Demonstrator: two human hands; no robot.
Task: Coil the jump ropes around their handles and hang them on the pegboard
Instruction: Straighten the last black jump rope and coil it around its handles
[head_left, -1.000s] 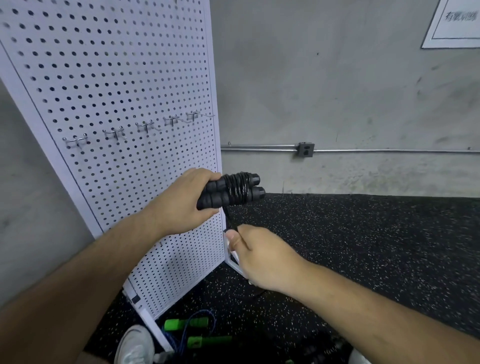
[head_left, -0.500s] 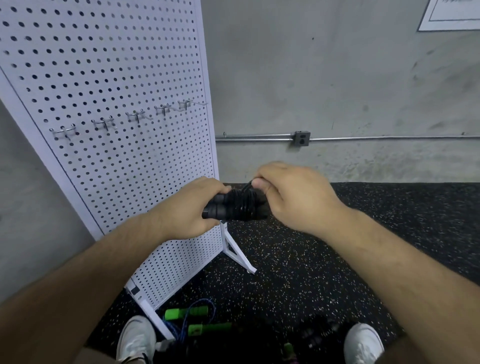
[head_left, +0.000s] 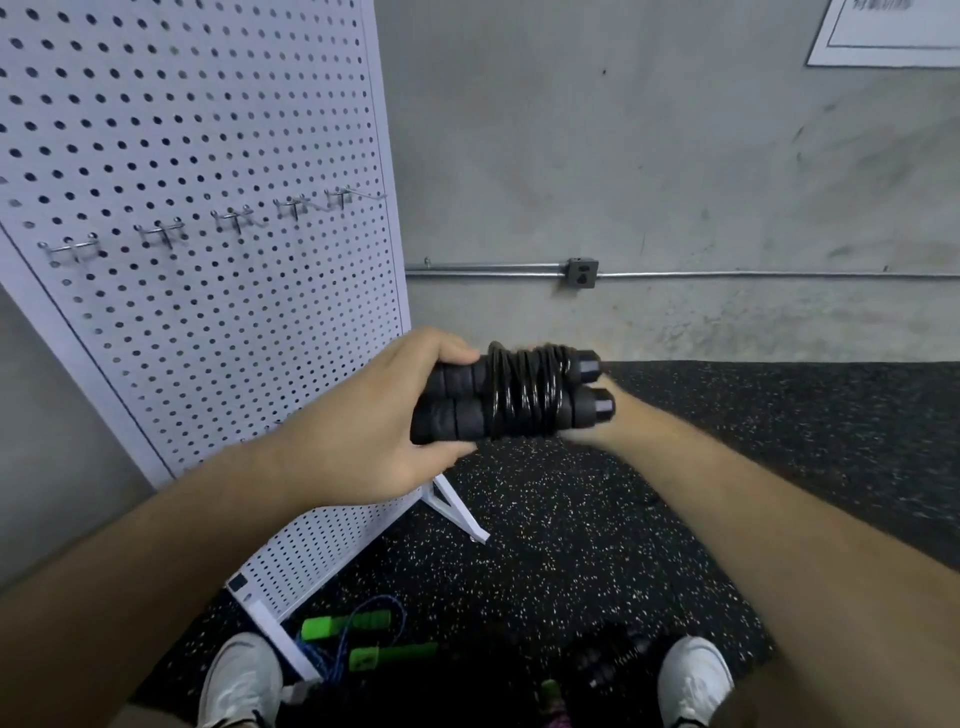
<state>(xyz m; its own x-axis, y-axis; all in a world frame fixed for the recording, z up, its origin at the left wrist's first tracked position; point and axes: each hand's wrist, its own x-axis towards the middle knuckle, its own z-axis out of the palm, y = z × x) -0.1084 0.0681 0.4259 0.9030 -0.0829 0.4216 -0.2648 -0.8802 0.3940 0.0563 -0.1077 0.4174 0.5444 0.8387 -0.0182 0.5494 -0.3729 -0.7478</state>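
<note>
My left hand (head_left: 363, 415) grips the left ends of two black foam jump rope handles (head_left: 452, 405), held side by side and level. Glossy black rope (head_left: 524, 395) is wound in several turns round their middle. My right hand (head_left: 621, 421) sits behind and under the right ends of the handles. Only its wrist side shows and its fingers are hidden. The white pegboard (head_left: 208, 130) stands to the left, with a row of several bare metal hooks (head_left: 234, 221).
A jump rope with green handles (head_left: 363, 636) and blue cord lies on the speckled black floor by the pegboard's foot (head_left: 457, 512). More dark rope gear (head_left: 613, 660) lies between my white shoes (head_left: 693, 675). A grey wall with a conduit pipe (head_left: 727, 274) stands behind.
My right hand went from below the handles up over them, then down behind their right ends, carrying the rope round. The loose hanging rope is gone. My left hand kept its grip.
</note>
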